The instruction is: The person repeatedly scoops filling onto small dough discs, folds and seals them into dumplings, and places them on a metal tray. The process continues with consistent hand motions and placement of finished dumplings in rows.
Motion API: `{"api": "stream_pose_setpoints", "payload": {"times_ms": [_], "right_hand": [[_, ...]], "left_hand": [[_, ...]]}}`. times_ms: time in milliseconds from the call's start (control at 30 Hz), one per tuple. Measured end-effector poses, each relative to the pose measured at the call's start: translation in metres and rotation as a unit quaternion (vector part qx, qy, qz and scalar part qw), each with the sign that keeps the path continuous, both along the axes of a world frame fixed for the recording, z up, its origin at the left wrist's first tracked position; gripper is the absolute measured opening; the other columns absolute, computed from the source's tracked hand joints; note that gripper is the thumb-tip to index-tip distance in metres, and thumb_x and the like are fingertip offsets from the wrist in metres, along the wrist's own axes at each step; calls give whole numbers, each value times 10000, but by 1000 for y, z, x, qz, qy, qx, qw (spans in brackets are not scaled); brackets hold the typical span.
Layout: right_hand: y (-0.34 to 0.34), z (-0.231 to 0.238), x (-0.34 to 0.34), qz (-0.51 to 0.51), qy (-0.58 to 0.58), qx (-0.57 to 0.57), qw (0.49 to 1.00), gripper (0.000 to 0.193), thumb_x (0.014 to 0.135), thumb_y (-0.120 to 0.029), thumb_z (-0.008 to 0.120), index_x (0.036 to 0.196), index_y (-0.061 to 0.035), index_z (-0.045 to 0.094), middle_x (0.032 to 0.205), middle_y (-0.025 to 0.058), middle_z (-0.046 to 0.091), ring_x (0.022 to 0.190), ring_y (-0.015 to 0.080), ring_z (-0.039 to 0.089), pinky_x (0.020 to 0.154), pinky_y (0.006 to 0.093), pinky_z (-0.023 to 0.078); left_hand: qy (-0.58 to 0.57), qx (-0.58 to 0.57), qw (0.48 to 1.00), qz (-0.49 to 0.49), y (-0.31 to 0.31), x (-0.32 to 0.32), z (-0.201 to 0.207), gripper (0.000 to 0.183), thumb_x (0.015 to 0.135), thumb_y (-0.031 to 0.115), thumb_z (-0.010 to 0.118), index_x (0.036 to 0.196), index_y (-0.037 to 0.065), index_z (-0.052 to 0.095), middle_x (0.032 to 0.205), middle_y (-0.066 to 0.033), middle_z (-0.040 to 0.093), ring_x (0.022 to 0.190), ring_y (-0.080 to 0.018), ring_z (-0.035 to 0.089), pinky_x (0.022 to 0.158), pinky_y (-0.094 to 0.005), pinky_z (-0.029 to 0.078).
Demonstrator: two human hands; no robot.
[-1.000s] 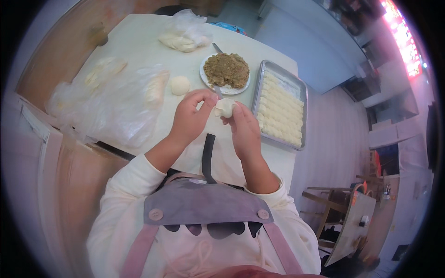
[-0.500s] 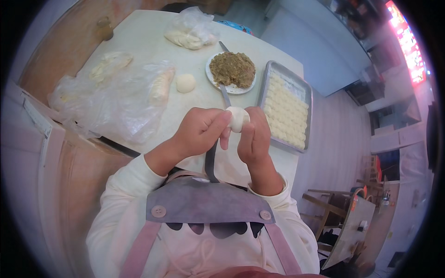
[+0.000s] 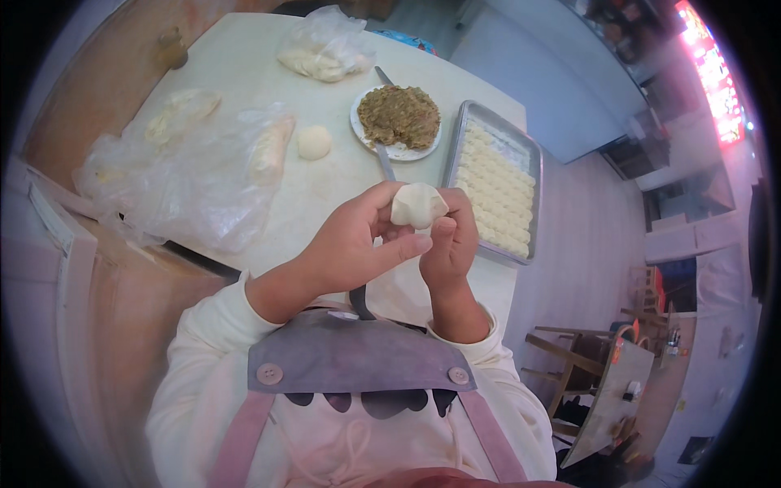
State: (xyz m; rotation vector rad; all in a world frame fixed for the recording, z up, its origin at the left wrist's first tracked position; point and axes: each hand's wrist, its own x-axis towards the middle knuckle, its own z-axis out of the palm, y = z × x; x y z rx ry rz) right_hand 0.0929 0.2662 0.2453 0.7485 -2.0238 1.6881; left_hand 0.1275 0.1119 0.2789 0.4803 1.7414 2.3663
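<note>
Both hands raised above the near part of the desk, close to the chest. Left hand curled around a small white dumpling, its fingers closed against the underside and side of the dough. Right hand pressed to the dumpling from the other side, fingers bent and pinching its edge, so held between both hands, clear of the desk top.

Behind the hands, toward the far right edge of the desk: a metal tray filled with rows of finished dumplings, partly hidden at its near end by the right hand. Just left of the tray, a white plate heaped with brownish minced filling; a utensil handle running from the plate toward the hands, its lower end covered by the left hand. A ball of dough lying alone near the middle of the desk. Along the left edge, a large crumpled clear plastic sheet with dough pieces under it. At the far edge, a plastic bag holding more pale dough. At the far left corner, a small jar.
</note>
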Motion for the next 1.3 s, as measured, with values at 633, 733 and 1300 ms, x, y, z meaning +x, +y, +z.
{"api": "stream_pose_setpoints", "payload": {"times_ms": [633,733,1300], "right_hand": [[10,34,-8,-23,167,136,976,196,730,-73,736,881,-45,614,872,97,574,833,281,558,733,372,447],[11,36,-8,-30,194,153,969,173,730,-51,714,869,-42,611,875,99,568,843,296,555,731,385,444],[11,30,-9,6,182,104,978,198,733,-39,705,901,-49,602,896,99,581,890,311,563,806,417,476]], "left_hand": [[-34,-117,992,34,-10,4,23,356,832,48,668,1169,3,564,988,-2,577,849,-57,521,778,-227,445],[-37,-145,988,39,-10,6,30,346,820,39,664,1152,2,573,955,8,571,802,-45,500,760,-225,440],[-9,-129,990,51,-8,7,26,394,803,39,672,1181,17,563,972,-3,596,820,-49,518,729,-236,454]]}}
